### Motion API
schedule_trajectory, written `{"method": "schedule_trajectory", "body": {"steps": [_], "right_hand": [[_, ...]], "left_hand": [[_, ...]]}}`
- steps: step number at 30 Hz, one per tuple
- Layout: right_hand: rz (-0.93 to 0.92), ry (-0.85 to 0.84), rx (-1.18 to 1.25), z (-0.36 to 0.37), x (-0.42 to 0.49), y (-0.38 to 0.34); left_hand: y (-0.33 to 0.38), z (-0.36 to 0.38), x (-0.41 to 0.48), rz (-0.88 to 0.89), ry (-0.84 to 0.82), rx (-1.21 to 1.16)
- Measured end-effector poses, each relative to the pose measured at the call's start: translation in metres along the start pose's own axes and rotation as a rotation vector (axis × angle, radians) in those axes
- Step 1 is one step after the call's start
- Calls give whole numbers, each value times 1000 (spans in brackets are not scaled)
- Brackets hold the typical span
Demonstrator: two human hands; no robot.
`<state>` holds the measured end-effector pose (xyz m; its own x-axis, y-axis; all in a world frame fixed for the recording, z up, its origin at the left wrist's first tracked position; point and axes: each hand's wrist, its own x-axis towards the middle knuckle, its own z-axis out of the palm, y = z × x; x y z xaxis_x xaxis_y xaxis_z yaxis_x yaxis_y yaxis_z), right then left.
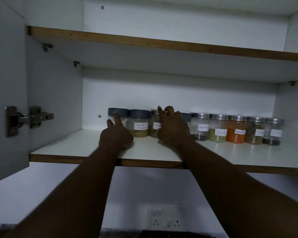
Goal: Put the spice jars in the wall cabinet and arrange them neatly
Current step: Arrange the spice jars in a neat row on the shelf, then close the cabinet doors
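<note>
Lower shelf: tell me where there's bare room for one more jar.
The shelf is bare between the cabinet's left wall and the leftmost blue-lidded jar, and along the front strip right of the right hand. The back row is crowded, side by side to the rightmost jar.

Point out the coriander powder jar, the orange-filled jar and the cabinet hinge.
coriander powder jar [140, 125], head view, on its label
orange-filled jar [238, 131], head view, on its label
cabinet hinge [27, 119], head view, on its metal arm
</note>
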<state>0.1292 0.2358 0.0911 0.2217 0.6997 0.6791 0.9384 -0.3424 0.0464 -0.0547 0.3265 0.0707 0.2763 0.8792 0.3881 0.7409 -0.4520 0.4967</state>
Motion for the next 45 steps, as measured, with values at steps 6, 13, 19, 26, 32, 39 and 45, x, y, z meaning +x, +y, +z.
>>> {"method": "schedule_trajectory", "body": {"steps": [6,13,19,26,32,39,45], "right_hand": [[-3,-13,78,-8,-6,-1],[-112,135,201,-12,-16,-6],[-165,-237,200,-13,-35,-11],[-107,-344,162,-40,-65,-18],[-63,-350,46,-50,-110,-30],[-87,-268,23,-77,-172,-46],[-73,-266,136,-124,-221,-62]], "left_hand": [[1,-1,-2,3,11,-20],[-1,1,-9,12,146,-91],[-1,1,-18,162,91,262],[3,-21,-60,341,-93,365],[-7,-26,-107,478,67,425],[-11,-39,-157,462,122,327],[-8,-68,-228,355,55,208]]}}
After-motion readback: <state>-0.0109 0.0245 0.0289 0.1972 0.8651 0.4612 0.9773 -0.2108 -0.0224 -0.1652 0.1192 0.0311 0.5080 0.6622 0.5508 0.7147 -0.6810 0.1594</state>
